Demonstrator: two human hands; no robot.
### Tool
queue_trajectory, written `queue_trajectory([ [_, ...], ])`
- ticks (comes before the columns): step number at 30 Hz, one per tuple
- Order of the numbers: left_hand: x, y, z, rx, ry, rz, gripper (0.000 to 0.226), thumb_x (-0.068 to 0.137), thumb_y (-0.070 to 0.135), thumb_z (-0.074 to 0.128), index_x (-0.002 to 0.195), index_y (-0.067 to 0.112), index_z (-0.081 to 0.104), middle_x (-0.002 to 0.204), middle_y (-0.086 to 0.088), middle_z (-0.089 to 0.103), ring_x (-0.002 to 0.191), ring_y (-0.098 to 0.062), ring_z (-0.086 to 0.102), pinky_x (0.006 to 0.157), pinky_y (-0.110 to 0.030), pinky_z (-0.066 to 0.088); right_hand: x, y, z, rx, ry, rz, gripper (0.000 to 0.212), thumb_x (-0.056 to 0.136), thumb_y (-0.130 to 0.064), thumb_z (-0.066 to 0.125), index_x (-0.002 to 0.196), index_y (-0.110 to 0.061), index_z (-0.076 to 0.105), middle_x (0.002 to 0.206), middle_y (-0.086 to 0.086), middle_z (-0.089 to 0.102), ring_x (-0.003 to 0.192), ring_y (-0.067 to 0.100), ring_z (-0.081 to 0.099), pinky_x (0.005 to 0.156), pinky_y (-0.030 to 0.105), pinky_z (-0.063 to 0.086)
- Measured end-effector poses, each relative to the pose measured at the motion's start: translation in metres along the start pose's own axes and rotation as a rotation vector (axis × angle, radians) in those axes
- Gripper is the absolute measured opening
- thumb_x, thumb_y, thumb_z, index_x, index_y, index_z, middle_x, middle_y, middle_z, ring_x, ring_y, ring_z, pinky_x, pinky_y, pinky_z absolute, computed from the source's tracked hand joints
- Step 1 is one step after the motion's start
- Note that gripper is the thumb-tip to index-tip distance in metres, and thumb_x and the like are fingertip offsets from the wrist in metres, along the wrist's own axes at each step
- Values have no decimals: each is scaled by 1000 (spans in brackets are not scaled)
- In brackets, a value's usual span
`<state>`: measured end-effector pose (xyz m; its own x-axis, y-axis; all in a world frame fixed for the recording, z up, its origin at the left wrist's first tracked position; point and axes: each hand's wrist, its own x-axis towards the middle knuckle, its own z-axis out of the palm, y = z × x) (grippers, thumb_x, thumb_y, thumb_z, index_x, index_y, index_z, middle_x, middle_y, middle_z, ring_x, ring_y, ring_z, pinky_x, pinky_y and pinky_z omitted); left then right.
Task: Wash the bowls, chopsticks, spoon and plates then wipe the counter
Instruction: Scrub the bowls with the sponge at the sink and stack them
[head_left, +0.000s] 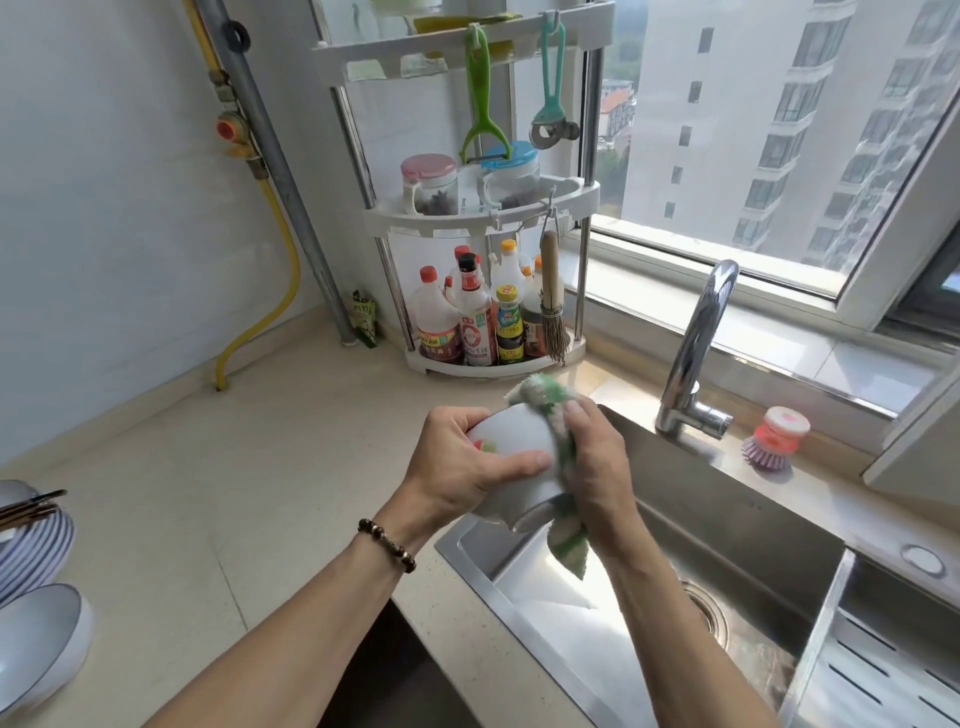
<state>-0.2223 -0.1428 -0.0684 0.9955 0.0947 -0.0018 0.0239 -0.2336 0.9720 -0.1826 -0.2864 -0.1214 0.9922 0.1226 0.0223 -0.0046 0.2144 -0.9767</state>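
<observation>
Fingers (524, 460) of the left hand (462, 467) grip a white bowl (511, 441); the right hand (592, 462) clutches a green-and-white dishcloth (563, 540) against it. Held above the sink (727, 525) edge, a wet bowl could slip and chip.

**A home kitchen high in an apartment block**

A steel sink (727, 519) with a chrome tap (696, 353) is set into a pale stone worktop (234, 467). In the far corner stands a rack (483, 218) of sauce bottles (475, 317) and spice jars. A window (779, 130) on the right looks out on residential towers.
</observation>
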Motion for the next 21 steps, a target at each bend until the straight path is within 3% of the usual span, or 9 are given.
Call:
queue_trajectory([
  [2, -1, 3, -2, -29, -11, 20, 23, 63, 4, 91, 76, 5, 72, 80, -4, 73, 70, -14, 71, 55, -24, 54, 7, -5, -4, 332, -40, 286, 54, 95, -50, 51, 122, -5, 67, 114, 26, 69, 102, 47, 66, 90, 61, 51],
  [4, -2, 3, -2, -74, 6, 19, 25, 62, 6, 91, 79, 3, 73, 80, -4, 75, 72, -16, 72, 57, -26, 56, 9, -6, -3, 420, -31, 415, 58, 94, -52, 53, 124, -4, 66, 119, 28, 67, 105, 47, 65, 97, 66, 47],
  [8, 1, -2, -4, -21, 72, 31, 28, 61, 10, 94, 78, 5, 72, 77, 0, 72, 67, -15, 70, 54, -23, 53, 8, -2, 11, 142, 92, 168, 36, 95, -51, 50, 98, -24, 73, 103, 18, 73, 98, 44, 69, 84, 69, 53],
  [10, -1, 0, -4, -37, 24, 58, 25, 62, 5, 93, 71, 9, 69, 72, 1, 71, 65, -13, 70, 52, -22, 53, 8, -1, 10, 246, 65, 199, 43, 93, -53, 51, 104, -18, 73, 106, 23, 71, 97, 47, 68, 87, 69, 52],
  [12, -5, 2, -3, -120, -18, 111, 27, 58, 5, 94, 72, 11, 71, 73, -1, 73, 68, -13, 71, 54, -24, 55, 10, -3, 4, 431, 31, 314, 53, 93, -53, 51, 110, -7, 71, 104, 25, 70, 91, 43, 68, 86, 61, 53],
  [15, -5, 3, -8, -239, -109, 113, 29, 54, 15, 93, 78, 12, 77, 82, -5, 76, 75, -18, 73, 59, -26, 57, 10, -4, -1, 511, 13, 381, 45, 94, -48, 48, 95, -9, 70, 83, 17, 69, 71, 31, 67, 64, 36, 54],
  [18, 3, 8, -25, -82, -296, 1, 39, 52, 26, 91, 88, 15, 79, 91, -6, 77, 86, -21, 74, 68, -30, 60, 13, -6, -4, 387, 59, 309, 45, 76, -52, 65, 88, -9, 70, 83, 20, 64, 74, 32, 60, 64, 39, 50],
  [21, 14, 18, -24, 249, -377, -43, 42, 56, 22, 97, 91, 16, 75, 92, -2, 75, 86, -21, 74, 69, -36, 62, 18, -20, -3, -59, 43, 156, 47, 60, -57, 65, 68, -11, 63, 70, 13, 59, 64, 26, 54, 61, 39, 41],
])
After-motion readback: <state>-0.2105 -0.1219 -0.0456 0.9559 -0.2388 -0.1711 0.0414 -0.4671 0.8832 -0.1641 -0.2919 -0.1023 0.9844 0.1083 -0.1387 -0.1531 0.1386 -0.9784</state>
